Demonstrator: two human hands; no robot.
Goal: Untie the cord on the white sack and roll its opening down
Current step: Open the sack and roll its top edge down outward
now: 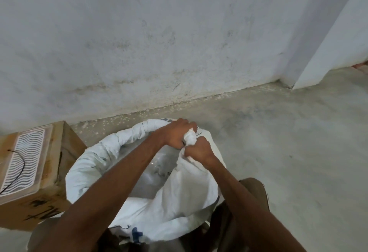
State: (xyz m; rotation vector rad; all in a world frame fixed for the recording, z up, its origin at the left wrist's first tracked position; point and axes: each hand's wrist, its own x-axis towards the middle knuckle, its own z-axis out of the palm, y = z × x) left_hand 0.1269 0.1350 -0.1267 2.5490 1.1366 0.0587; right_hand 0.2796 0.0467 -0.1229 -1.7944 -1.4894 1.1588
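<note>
The white woven sack [175, 198] stands open on the floor between my legs. Its rim [93, 162] is rolled into a thick band along the left and far side. My left hand [177, 134] and my right hand [199, 149] meet at the far right of the rim, both gripping a bunched fold of the white fabric [190, 138]. On the right side the sack cloth hangs loose and unrolled. Inside the sack a clear plastic liner [157, 168] shows. A thin black cord [18, 164] lies on the box to the left.
A cardboard box [49, 184] with a clear plastic lid [25, 160] on top stands close to the sack's left. A stained white wall [159, 42] runs behind, meeting the concrete floor [288, 132]. A wall corner [326, 56] juts out at the right.
</note>
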